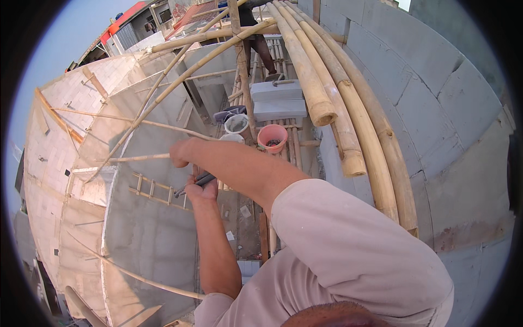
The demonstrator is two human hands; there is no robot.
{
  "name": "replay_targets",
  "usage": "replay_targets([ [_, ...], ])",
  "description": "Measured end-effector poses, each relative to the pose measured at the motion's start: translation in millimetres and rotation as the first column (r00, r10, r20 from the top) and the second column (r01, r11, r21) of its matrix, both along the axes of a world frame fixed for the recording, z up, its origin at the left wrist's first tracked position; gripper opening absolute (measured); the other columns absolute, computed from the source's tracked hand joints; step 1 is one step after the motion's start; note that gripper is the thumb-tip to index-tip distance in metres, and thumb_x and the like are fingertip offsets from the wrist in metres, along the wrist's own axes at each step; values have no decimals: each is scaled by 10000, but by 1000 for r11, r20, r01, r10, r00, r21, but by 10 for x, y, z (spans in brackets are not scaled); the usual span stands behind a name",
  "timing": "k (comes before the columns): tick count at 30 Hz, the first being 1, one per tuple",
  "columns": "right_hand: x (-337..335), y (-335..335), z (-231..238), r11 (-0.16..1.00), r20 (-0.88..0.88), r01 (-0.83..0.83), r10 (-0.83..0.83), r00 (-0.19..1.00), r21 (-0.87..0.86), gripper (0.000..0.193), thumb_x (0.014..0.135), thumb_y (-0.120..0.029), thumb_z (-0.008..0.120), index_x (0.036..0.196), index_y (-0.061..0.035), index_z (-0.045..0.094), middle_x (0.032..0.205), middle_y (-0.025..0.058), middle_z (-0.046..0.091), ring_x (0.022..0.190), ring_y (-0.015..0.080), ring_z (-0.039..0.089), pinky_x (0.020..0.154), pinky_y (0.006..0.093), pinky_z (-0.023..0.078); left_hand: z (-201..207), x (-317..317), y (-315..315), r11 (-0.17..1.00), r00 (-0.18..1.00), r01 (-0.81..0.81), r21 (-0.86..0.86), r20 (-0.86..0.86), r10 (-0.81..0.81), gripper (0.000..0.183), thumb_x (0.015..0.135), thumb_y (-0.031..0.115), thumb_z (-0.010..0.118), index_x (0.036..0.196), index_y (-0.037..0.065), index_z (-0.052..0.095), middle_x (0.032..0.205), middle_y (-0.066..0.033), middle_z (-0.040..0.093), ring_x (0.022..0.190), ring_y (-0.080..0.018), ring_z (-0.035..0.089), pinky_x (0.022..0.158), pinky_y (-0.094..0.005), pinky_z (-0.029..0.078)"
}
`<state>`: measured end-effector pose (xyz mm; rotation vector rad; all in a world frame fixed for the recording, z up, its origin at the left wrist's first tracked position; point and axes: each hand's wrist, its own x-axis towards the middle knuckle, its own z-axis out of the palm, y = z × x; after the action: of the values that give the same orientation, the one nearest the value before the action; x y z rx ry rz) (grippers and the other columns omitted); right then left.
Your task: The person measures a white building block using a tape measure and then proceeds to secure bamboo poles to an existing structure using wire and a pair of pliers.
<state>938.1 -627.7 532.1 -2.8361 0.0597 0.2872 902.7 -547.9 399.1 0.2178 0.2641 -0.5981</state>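
My left hand (pixel 200 192) is closed around a dark, narrow bundle (pixel 205 179) whose kind I cannot make out. Just above it, my right hand (pixel 182 152) bends down at the wrist beside a thin bamboo pole (pixel 143 158). Its fingers are mostly hidden behind the wrist, so what they grip does not show. My right forearm crosses in front of the scaffold. Beyond the arm stand a pink bucket (pixel 272 143) with dark bits inside and a grey-white bucket (pixel 237 124).
Thick bamboo poles (pixel 321 82) run along the block wall (pixel 403 87) at my right. White blocks (pixel 278 101) rest on the bamboo platform, and a person (pixel 256 43) stands beyond them. A slanting pole (pixel 180 82) crosses the left side. Far below leans a bamboo ladder (pixel 152 192).
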Motion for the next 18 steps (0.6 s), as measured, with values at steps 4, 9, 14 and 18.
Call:
replay_targets([
  [4, -373, 468, -914, 967, -168, -253, 253, 953, 21, 363, 834, -189, 651, 1161, -49, 724, 1221, 167, 693, 1125, 320, 668, 925, 441, 533, -626, 3, 530, 973, 999, 19, 231, -37, -11, 525, 1040, 378, 233, 1398, 71, 463, 1496, -144, 447, 1367, -336, 458, 1134, -583, 344],
  [9, -706, 669, -2115, 932, -401, -359, 349, 847, 52, 376, 850, -228, 640, 1172, -47, 711, 1231, 176, 684, 1141, 329, 657, 935, 453, 525, -2041, -242, 767, 912, 975, 196, 359, -171, -142, 572, 995, 409, 349, 1421, 36, 434, 1471, -164, 471, 1360, -358, 454, 1129, -591, 344],
  [14, -1228, 228, -3193, 972, -579, -229, 220, 785, 58, 394, 867, -267, 629, 1184, -44, 698, 1240, 185, 675, 1157, 338, 646, 945, 466, 518, -2251, -1018, 363, 872, 842, 453, 184, -410, -351, 690, 1020, 587, 268, 1452, 70, 415, 1532, -157, 404, 1422, -360, 375, 1140, -681, 235],
  [18, -1793, -47, -3231, 998, -543, 21, 12, 840, 55, 403, 853, -249, 614, 1174, -12, 674, 1193, 211, 685, 1093, 362, 669, 902, 473, 536, -2954, -1540, 469, 678, 813, 564, 472, -462, -355, 776, 980, 652, 394, 1482, 60, 397, 1489, -171, 464, 1430, -359, 364, 1135, -693, 198],
])
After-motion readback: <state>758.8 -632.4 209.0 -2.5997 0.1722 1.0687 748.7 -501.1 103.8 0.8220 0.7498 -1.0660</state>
